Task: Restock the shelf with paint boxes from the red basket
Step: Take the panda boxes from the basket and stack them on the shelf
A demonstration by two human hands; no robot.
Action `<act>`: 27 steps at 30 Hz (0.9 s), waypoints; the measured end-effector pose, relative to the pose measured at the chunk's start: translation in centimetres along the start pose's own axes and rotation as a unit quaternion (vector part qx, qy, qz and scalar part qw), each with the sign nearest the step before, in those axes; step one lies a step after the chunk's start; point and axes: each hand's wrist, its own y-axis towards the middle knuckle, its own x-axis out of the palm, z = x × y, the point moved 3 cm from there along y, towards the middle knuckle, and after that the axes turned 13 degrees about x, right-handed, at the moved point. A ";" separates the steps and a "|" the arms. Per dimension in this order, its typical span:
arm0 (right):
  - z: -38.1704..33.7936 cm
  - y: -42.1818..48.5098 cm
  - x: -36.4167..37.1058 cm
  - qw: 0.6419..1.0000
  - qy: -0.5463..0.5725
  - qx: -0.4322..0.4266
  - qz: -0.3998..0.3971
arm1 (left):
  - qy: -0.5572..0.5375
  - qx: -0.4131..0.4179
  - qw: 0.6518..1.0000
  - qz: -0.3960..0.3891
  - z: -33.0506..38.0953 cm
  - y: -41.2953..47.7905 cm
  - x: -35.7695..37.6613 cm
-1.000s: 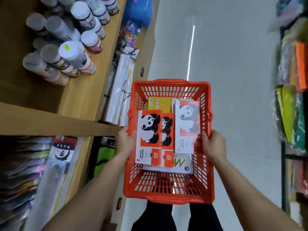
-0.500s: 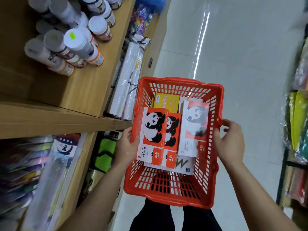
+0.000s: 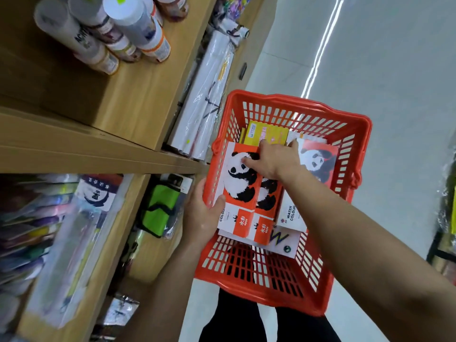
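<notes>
The red basket (image 3: 296, 99) hangs in front of me over the aisle floor. Inside lie three orange-and-white panda paint boxes: a left one (image 3: 237, 183), a middle one (image 3: 267, 196) and a right one (image 3: 318, 161). A yellow box (image 3: 266, 134) sits at the far end and a white box (image 3: 281, 240) lies underneath. My left hand (image 3: 202, 213) grips the basket's left rim. My right hand (image 3: 274, 159) is inside the basket with fingers spread. Its thumb rests on the left box and its fingers on the top of the middle box.
A wooden shelf (image 3: 138, 99) runs along my left with white paint bottles (image 3: 133, 23) on it. Below it lie wrapped white packs (image 3: 207, 102), a green pouch (image 3: 160, 208) and plastic-wrapped sets (image 3: 81, 230). Another rack (image 3: 444, 243) stands at the right. Grey floor lies ahead.
My right hand has let go of the basket's right rim and moved into the basket onto the panda boxes. The basket now tilts, held by my left hand alone.
</notes>
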 end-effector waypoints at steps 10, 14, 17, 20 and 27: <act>1.5 -0.5 -0.2 0.991 0.116 -0.033 -0.051 | -0.028 -0.029 0.999 -0.006 0.0 -0.1 0.3; 1.5 -2.1 -0.6 0.985 0.137 -0.063 -0.081 | -0.050 -0.041 0.998 -0.010 0.1 -0.1 0.2; 1.7 -2.9 -0.9 0.981 0.153 -0.076 -0.091 | -0.051 -0.039 0.998 -0.009 0.4 -0.1 0.1; 2.4 -4.3 -1.5 0.975 0.191 -0.081 -0.078 | -0.053 -0.032 0.998 -0.022 0.9 -0.2 0.0; 6.8 -8.8 -5.8 0.937 0.332 -0.101 -0.037 | 0.052 0.132 0.988 -0.053 5.8 -0.8 -0.5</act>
